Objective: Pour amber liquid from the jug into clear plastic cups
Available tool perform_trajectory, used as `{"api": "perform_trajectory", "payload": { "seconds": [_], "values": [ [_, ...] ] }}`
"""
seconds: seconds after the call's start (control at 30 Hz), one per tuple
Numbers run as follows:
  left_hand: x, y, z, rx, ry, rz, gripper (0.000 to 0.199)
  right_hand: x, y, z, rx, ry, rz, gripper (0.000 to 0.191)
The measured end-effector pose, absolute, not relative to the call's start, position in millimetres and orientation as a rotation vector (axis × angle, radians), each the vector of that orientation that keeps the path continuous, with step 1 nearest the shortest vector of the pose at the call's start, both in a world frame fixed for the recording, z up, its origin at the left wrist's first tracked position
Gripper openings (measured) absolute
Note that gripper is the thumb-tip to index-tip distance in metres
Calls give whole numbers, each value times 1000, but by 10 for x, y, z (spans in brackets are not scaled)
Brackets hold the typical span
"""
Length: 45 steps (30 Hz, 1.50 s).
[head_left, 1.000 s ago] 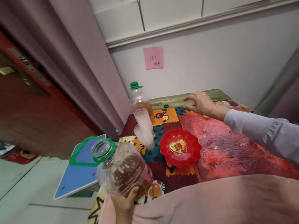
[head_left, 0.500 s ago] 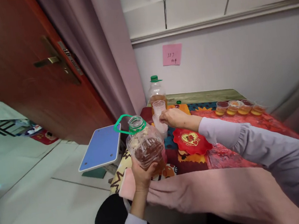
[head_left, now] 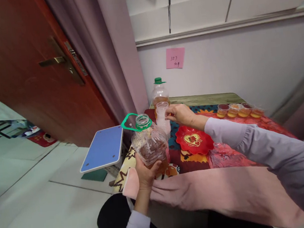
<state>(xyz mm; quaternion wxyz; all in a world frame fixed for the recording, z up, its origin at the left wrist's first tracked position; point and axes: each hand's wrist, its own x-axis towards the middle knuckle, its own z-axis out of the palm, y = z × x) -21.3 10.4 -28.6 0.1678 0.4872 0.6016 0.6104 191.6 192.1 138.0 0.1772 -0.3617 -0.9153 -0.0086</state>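
Note:
My left hand (head_left: 147, 173) is wrapped round the lower side of a large clear jug (head_left: 151, 143), which has an uncapped mouth, a green loop handle and amber liquid inside. At the stack of clear plastic cups (head_left: 163, 118), my right hand (head_left: 178, 114) has its fingertips pinched against the rim side of the upper cups. Behind the stack stands a second jug (head_left: 159, 91) with a green cap. A red scalloped plate (head_left: 194, 140) lies to the right of the cups. Several cups of amber liquid (head_left: 239, 110) stand in a row at the back right.
A patterned cloth (head_left: 228, 153) covers the table, with pink fabric (head_left: 217, 187) along its near edge. Left of the table is a blue-topped stool (head_left: 102, 147). A pink note (head_left: 175, 58) is on the wall, and a brown door (head_left: 39, 68) stands at the left.
My right hand has shifted slightly up and right along the cup stack, its fingers more visible. The view has moved a little, and the held jug appears slightly further right.

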Motion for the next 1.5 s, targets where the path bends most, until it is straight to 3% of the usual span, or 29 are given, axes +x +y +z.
{"api": "perform_trajectory", "payload": {
  "seconds": [0.23, 0.4, 0.6, 0.7, 0.9, 0.97, 1.1, 1.33, 1.5],
  "values": [
    [-227, 138, -331, 1391, 1706, 1751, 88, 2626, 1630, 1582, -994, -2212, -76, 24],
    [-241, 156, -355, 1394, 1742, 1743, 91, 3144, 1417, 886, -1317, -2332, 56, 17],
    [-216, 163, -328, 1442, 1769, 1755, 88, 3192, 1369, 191, -1528, -2396, 165, 23],
    [-205, 173, -322, 1433, 1784, 1743, 88, 3201, 1363, 229, -1519, -2405, 181, 26],
    [-206, 150, -285, 1439, 1681, 1771, 112, 3341, 1307, 439, -1420, -2347, 121, 35],
    [-216, 132, -244, 1449, 1692, 1736, 109, 3350, 1301, 390, -1389, -2321, 147, 41],
    [-229, 143, -116, 1423, 1746, 1784, 106, 3260, 1325, 115, -1412, -2224, 211, 81],
    [-163, 223, 14, 1338, 1699, 1838, 105, 3132, 1462, -140, -1481, -2106, 348, 71],
    [-159, 222, -19, 1287, 1680, 1846, 98, 3118, 1343, 9, -1471, -2015, 387, 91]
  ]
}}
